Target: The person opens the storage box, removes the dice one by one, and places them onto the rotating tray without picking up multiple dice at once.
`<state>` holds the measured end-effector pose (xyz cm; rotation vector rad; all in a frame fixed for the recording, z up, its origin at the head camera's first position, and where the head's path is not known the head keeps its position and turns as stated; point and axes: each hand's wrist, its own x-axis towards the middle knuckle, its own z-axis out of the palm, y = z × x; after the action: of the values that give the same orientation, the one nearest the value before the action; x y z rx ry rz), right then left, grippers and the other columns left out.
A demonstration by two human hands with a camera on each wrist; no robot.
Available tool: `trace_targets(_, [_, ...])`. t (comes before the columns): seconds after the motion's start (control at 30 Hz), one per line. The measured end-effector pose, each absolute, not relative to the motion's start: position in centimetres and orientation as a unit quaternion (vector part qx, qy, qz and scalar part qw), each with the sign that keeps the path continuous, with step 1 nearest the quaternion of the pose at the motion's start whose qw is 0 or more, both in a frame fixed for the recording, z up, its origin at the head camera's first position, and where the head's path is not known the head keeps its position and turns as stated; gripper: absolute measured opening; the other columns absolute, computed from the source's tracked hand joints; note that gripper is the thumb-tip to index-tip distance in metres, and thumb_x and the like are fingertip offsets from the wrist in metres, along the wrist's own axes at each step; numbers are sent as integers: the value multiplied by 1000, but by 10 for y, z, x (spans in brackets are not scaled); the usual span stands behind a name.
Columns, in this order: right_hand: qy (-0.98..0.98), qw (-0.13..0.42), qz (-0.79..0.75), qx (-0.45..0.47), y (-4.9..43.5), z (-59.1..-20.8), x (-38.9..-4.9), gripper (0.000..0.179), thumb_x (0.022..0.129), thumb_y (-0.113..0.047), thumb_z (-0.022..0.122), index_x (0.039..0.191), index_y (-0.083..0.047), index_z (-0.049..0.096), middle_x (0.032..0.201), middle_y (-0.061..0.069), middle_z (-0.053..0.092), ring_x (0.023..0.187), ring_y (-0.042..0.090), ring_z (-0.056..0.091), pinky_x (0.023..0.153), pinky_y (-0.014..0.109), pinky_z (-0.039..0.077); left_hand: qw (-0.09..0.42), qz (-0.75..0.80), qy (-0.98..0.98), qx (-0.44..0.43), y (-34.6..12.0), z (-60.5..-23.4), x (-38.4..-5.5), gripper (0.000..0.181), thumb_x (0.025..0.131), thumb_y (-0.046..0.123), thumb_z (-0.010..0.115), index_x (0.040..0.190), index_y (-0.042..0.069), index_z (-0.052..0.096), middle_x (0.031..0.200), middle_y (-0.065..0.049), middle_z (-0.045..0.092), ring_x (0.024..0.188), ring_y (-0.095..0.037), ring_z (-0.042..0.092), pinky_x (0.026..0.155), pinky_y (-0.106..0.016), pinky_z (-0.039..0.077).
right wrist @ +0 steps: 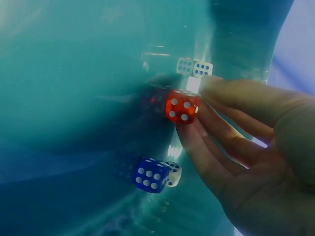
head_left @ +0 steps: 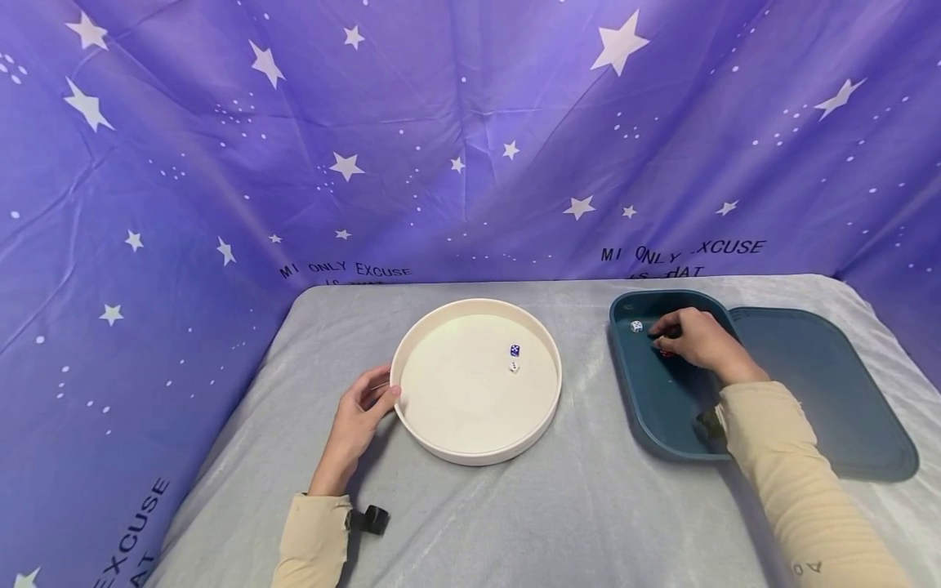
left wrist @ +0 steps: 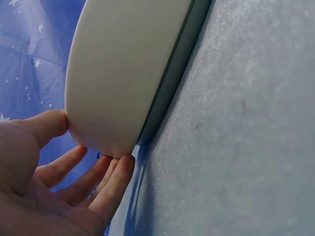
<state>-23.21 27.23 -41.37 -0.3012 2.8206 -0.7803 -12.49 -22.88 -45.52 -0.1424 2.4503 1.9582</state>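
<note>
My left hand (head_left: 362,420) holds the left side of a round cream tray (head_left: 470,445), thumb at the rim and fingertips against the outer wall. A blue die (head_left: 515,350) and a white die (head_left: 514,367) lie in the tray. Inside a dark teal bin (head_left: 638,408), my right hand (head_left: 698,339) reaches down, thumb and fingers spread about a red die (right wrist: 182,106). That die stands on the glossy floor, fingertips right at it with a gap on the thumb side. Near it are another blue die (right wrist: 150,174) and white dice (right wrist: 202,69), one partly hidden behind the blue one.
A flat teal lid (head_left: 823,392) lies to the right of the bin, partly under the right sleeve. Grey cloth (head_left: 515,523) covers the table. Behind and to the left hangs a purple curtain (head_left: 412,98) with white stars.
</note>
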Motion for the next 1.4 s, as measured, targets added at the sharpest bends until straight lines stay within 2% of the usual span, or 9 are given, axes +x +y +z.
trace_targets(0.23, [951, 105, -273, -100, 274, -415, -233, 16, 90, 0, 67, 102, 9, 71, 86, 16, 74, 75, 21, 69, 71, 40, 54, 6, 615, 787, -52, -230, -456, -125, 49, 95, 24, 69, 141, 14, 54, 137, -11, 59, 124, -22, 56, 91, -16, 48])
trace_targets(0.53, [955, 87, -264, -101, 274, -415, -233, 12, 90, 1, 67, 98, 6, 75, 95, 21, 73, 77, 22, 67, 67, 33, 51, -1, 620, 783, -47, -228, -455, -124, 49, 95, 23, 69, 140, 12, 54, 136, -12, 59, 122, -21, 57, 91, -16, 48])
trace_targets(1.03, [955, 42, -271, -114, 269, -406, -229, 14, 91, -5, 68, 98, 4, 76, 92, 19, 74, 72, 16, 64, 61, 32, 50, -1, 612, 790, -49, -227, -452, -123, 47, 96, 22, 68, 140, 12, 55, 138, -13, 58, 124, -26, 56, 90, -14, 46])
trace_targets(1.27, [952, 17, -272, -141, 262, -396, -225, 13, 90, -5, 70, 97, 5, 75, 96, 22, 74, 77, 25, 69, 64, 37, 54, 1, 608, 792, -52, -227, -453, -123, 48, 95, 23, 69, 140, 12, 55, 138, -12, 58, 124, -25, 57, 90, -14, 45])
trace_targets(1.4, [951, -8, -265, -161, 255, -389, -223, 11, 89, -4, 71, 96, 3, 76, 95, 19, 75, 80, 27, 70, 68, 35, 54, 1, 608, 792, -51, -227, -453, -123, 48, 95, 23, 69, 140, 12, 55, 138, -12, 58, 124, -25, 57, 90, -14, 45])
